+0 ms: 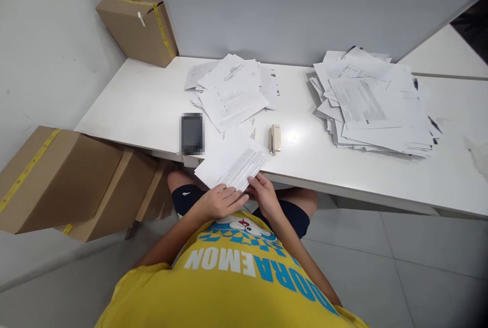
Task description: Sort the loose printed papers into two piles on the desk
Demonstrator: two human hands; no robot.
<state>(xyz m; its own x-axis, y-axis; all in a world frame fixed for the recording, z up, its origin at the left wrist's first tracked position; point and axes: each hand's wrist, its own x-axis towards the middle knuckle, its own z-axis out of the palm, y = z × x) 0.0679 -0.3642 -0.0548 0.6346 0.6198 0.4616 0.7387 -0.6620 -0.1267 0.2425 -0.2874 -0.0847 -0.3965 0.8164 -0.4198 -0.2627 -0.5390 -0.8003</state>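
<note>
Printed paper sheets [244, 165] lie tilted over the front edge of the white table, their lower ends in my hands. My left hand [220, 201] has its fingers curled over the lower left edge of the sheets. At the lower right corner, my right hand [265, 193] pinches them between thumb and fingers. A beige stapler [276, 138] stands on the table just beyond my right hand. Left of the sheets lies a dark rectangular object [191, 133], blurred into blocks, so its kind is unclear.
A loose paper pile [232, 94] sits at the back middle of the table [301, 165]. A larger paper stack [373, 104] is at the right. One taped cardboard box [137, 28] stands in the back left corner; several more boxes [57, 180] are at my left.
</note>
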